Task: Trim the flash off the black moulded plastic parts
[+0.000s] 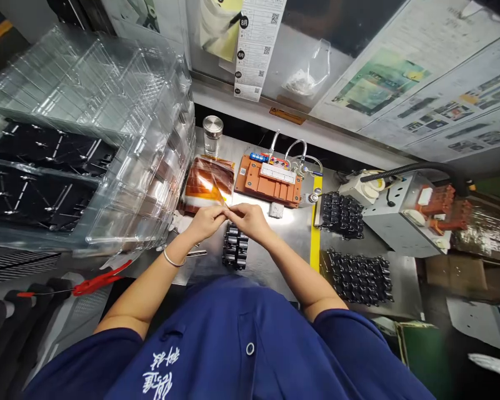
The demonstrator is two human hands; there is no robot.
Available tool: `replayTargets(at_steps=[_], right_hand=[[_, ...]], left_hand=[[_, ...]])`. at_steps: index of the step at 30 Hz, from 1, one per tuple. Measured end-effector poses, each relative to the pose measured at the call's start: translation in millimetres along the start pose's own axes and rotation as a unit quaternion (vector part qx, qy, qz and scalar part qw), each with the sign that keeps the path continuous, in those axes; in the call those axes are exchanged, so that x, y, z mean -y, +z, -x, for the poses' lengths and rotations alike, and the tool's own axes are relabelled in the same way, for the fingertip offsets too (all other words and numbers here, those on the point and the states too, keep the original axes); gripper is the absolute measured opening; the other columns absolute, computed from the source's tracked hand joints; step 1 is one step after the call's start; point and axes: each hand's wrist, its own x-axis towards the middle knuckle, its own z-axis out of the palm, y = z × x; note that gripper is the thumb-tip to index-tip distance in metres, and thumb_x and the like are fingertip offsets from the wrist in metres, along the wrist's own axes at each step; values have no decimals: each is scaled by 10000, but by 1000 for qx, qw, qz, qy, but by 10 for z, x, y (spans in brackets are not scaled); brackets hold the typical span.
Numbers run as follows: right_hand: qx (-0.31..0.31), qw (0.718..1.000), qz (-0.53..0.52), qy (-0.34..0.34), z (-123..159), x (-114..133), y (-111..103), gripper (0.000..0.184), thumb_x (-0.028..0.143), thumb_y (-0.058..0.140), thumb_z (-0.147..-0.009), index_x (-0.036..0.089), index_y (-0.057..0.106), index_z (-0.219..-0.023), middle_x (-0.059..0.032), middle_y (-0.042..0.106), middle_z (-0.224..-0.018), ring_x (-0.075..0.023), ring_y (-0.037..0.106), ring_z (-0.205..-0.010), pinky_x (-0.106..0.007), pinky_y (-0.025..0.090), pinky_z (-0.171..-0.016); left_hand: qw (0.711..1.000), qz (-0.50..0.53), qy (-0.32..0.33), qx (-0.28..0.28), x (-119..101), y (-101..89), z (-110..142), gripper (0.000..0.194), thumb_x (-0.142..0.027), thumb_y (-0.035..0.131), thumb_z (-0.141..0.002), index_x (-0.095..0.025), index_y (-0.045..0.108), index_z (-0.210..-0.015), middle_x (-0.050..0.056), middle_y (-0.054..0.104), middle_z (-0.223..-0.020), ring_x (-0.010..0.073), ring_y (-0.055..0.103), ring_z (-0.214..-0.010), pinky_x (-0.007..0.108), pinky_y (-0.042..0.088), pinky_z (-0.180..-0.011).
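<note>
My left hand [208, 221] and my right hand [250, 220] meet fingertip to fingertip over the metal bench, both closed in a pinch. A thin pointed piece of amber film [220, 195] runs up from between their fingertips. Just beyond them lies a stack of glossy amber sheets [206, 183]. Below the hands, close to my body, stands a row of black moulded parts [235, 247], its top end partly covered by my fingers. The fingers hide exactly how each hand grips the film.
Tall stacked clear trays [150, 94] rise on the left. An orange-brown fixture [270, 180] sits behind, near a lidded glass jar [212, 136]. Right of the yellow tape [315, 233] are black parts in two groups [341, 214] and a grey machine [404, 214]. Red-handled scissors or pliers [95, 282] hang left.
</note>
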Motion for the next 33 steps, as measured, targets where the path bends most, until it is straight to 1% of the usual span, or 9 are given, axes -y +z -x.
replayTargets(at_steps=[6,9,14,17,20,22,25,29,33], right_hand=[[113,991,-61,-32,-10,3,-396,215,254,579,-887,161,772,-865,-19,742,-756,-141,640,-686,-230,435,-640],[118,987,-101,-27,29,-36,-479,222,295,598,-869,145,757,-827,-14,719,-712,-127,611,-651,-226,434,-616],[85,971,-222,19,202,-141,-423,354,489,672,-795,138,701,-760,-25,686,-673,-124,596,-613,-241,472,-585],[20,954,-291,69,325,-320,-436,429,576,698,-742,148,670,-761,-32,691,-683,-133,633,-635,-273,533,-632],[-146,928,-314,140,458,-617,-582,461,602,738,-671,159,640,-751,-19,675,-654,-140,653,-625,-293,564,-637],[-255,901,-304,176,568,-822,-713,471,607,743,-643,165,619,-745,-5,654,-631,-146,657,-606,-304,573,-621],[-344,879,-269,192,771,-1035,-870,446,588,727,-659,168,613,-755,4,641,-630,-158,670,-618,-325,584,-638],[-362,890,-194,198,1045,-1133,-995,414,573,676,-713,167,627,-775,-20,669,-676,-173,676,-651,-349,574,-679],[-288,933,-77,202,1246,-1176,-1120,352,509,596,-767,167,674,-799,-58,705,-716,-186,657,-651,-336,537,-668]], left_hand=[[997,11,31,69,-93,-6,-72,218,-352,576,-807,-218,747,-828,41,745,-792,191,660,-725,292,507,-716],[996,44,30,71,-155,45,-43,200,-349,609,-804,-211,751,-829,48,737,-771,192,659,-717,295,507,-704],[996,71,6,59,-247,186,89,173,-344,662,-789,-193,724,-729,47,709,-694,181,640,-659,303,518,-671],[991,119,-63,6,-218,203,96,186,-357,703,-747,-177,689,-704,48,699,-674,179,646,-638,310,550,-655],[953,155,-199,-165,-77,106,-23,168,-307,690,-740,-161,608,-728,20,655,-631,138,611,-545,279,551,-567],[924,142,-254,-249,62,19,-147,112,-242,623,-773,-158,554,-741,-13,602,-598,96,549,-471,235,520,-504],[908,98,-288,-289,289,-66,-325,80,-171,535,-792,-163,503,-719,-43,525,-556,71,480,-413,208,486,-461],[893,15,-327,-308,560,-105,-457,98,-134,475,-782,-177,476,-693,-46,483,-540,92,487,-403,247,502,-473],[896,-101,-336,-273,679,-145,-442,79,-152,460,-793,-176,515,-741,32,563,-614,208,631,-575,370,560,-597]])
